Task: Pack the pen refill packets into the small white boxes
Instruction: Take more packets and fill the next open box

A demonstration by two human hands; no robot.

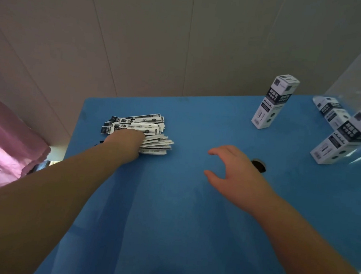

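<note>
There was a single view, taken by a wide-angle camera worn on the person's head. It looked forward and steeply down over the blue tabletop [191, 203], close enough that both bare forearms entered from the bottom corners and filled much of the lower frame. The left hand [127, 139] lay toward the far left of the tabletop and the right hand [235, 172] near the centre. The lens bent straight lines, so the panelled wall [162, 37] beyond the far edge leaned inward. The upright white box [273, 102] stood toward the far right.
</note>
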